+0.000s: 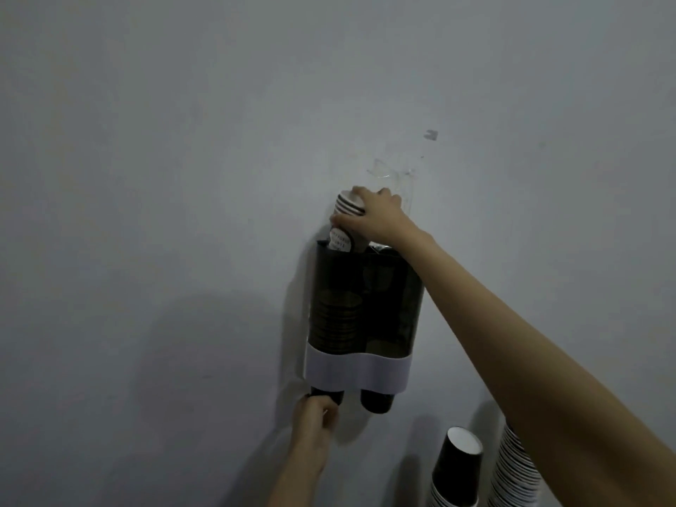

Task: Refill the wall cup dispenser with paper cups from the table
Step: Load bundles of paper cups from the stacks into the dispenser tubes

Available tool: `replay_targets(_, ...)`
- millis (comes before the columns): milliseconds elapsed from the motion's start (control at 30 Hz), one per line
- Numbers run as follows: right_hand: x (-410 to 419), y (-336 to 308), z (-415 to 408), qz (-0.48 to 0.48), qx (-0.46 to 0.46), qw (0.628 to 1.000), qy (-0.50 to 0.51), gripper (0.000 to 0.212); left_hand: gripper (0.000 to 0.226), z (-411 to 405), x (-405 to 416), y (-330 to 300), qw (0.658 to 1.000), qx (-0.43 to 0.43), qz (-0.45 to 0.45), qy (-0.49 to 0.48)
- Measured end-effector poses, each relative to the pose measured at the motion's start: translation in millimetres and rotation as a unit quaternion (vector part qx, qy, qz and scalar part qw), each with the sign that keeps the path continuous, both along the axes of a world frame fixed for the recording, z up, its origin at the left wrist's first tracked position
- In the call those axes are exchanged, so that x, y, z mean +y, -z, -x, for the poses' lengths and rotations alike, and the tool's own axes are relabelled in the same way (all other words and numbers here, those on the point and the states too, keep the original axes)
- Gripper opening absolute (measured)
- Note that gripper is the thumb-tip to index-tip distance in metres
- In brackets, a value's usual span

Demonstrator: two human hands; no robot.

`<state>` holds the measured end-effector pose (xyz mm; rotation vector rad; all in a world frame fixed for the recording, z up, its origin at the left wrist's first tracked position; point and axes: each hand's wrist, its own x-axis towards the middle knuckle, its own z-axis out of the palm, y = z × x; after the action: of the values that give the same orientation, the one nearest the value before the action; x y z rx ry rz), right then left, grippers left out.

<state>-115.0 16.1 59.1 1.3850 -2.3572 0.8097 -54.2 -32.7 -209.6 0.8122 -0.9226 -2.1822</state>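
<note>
A dark see-through two-tube cup dispenser (387, 305) with a white band hangs on the grey wall. My right hand (373, 217) grips a short stack of dark paper cups (347, 210) with white rims, its lower end inside the top of the left tube. Further cups (334, 320) are stacked lower in that tube. My left hand (316, 418) is under the dispenser, fingers on the dark cup (329, 394) sticking out of the left outlet. Another cup (376, 401) pokes out of the right outlet.
At the bottom right stand two tall stacks of paper cups: one with a dark cup on top (457, 466), one showing only white rims (515, 473), partly behind my right forearm. A clear plastic lid (395, 177) is flipped up against the wall above the dispenser.
</note>
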Motion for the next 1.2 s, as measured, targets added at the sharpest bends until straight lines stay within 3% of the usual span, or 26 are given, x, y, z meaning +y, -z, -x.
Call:
replay_targets(133,-8.0,20.5,-3.3,-0.121,0.012,0.993,-0.008,0.062,0.022,0.6,-1.6,5.1,1.0,0.022,0.005,-0.013)
replay_targets(533,-11.9,20.4,4.9,-0.147,0.015,0.988,-0.035,0.041,0.026,2.2,-1.2,11.2,0.999,0.032,0.037,-0.004)
replay_targets(700,-11.7,24.2,3.1,-0.167,0.003,0.985,-0.046,0.055,0.025,0.8,-0.8,10.3,0.999,0.029,0.04,-0.004)
replay_targets(800,-11.3,27.1,2.8,-0.116,-0.015,0.99,-0.08,0.06,0.025,-1.7,1.8,8.3,0.999,0.029,0.041,-0.007)
replay_targets(1000,-2.8,35.5,12.0,0.05,-0.058,0.989,-0.13,0.037,0.025,-3.3,3.7,6.5,0.999,0.016,0.039,-0.004)
replay_targets(1100,32.4,53.9,10.9,0.169,-0.044,0.974,-0.144,0.037,0.031,-2.5,9.5,11.4,0.999,-0.007,0.042,-0.007)
replay_targets(1200,78.9,93.9,19.1,0.291,-0.105,0.942,-0.126,0.031,0.036,6.3,22.6,26.7,0.998,-0.05,0.042,0.016)
